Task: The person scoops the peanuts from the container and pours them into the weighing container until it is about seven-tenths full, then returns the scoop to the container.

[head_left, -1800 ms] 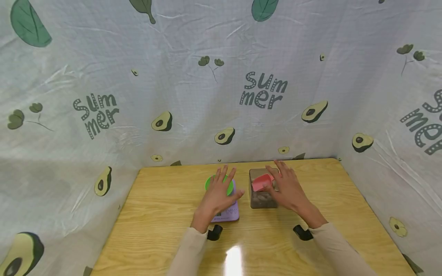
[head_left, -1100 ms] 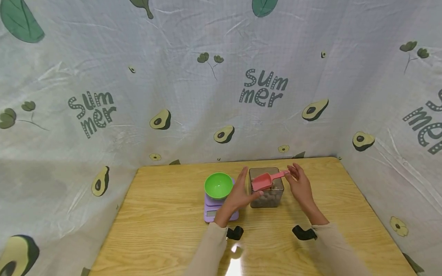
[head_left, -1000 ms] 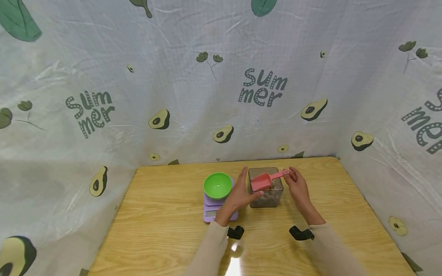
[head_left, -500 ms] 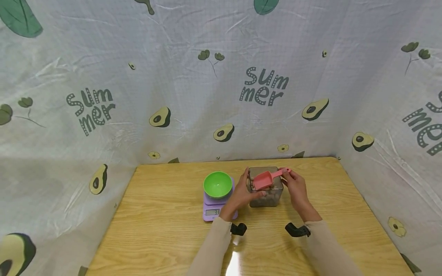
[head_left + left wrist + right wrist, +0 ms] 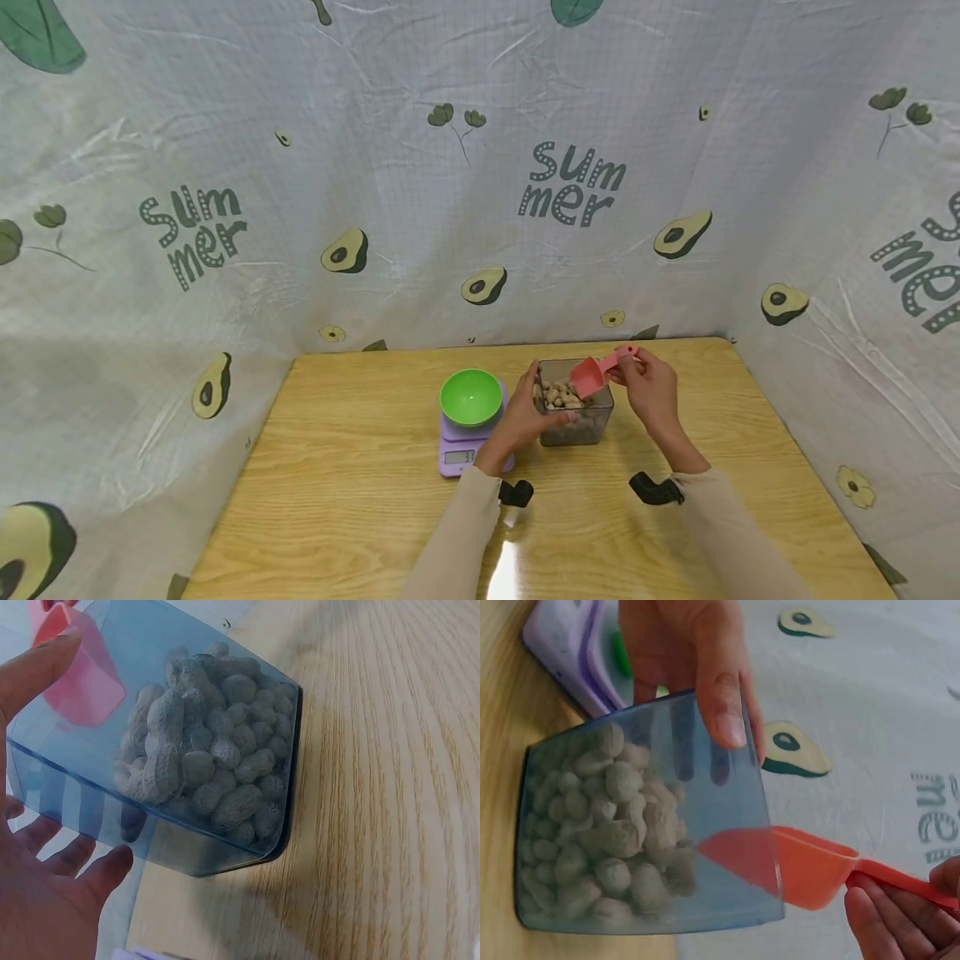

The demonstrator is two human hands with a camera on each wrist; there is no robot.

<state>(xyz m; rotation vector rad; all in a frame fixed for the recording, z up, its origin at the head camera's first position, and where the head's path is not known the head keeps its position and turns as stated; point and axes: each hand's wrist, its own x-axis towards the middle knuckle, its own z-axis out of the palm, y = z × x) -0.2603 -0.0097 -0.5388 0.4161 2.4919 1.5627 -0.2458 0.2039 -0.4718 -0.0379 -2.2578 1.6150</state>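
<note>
A clear square container (image 5: 576, 421) of peanuts in the shell (image 5: 202, 765) stands on the wooden table (image 5: 337, 500). My left hand (image 5: 534, 410) grips its left side, thumb (image 5: 721, 690) on one wall and fingers (image 5: 71, 855) on another. My right hand (image 5: 643, 382) pinches the handle of a pink scoop (image 5: 592, 375). The scoop (image 5: 810, 870) slants with its bowl down inside the container's top, just above the peanuts. In the left wrist view the scoop (image 5: 75, 675) shows through the clear wall.
A green bowl (image 5: 471, 397) sits on a purple kitchen scale (image 5: 459, 450) just left of the container, its display lit. Avocado-print cloth (image 5: 480, 167) walls the table at the back and on both sides. Black wrist mounts (image 5: 656, 489) sit on both forearms.
My left hand left the green bowl and took hold of the container. My right hand picked the scoop up by its handle, raised it and tipped its bowl down into the container.
</note>
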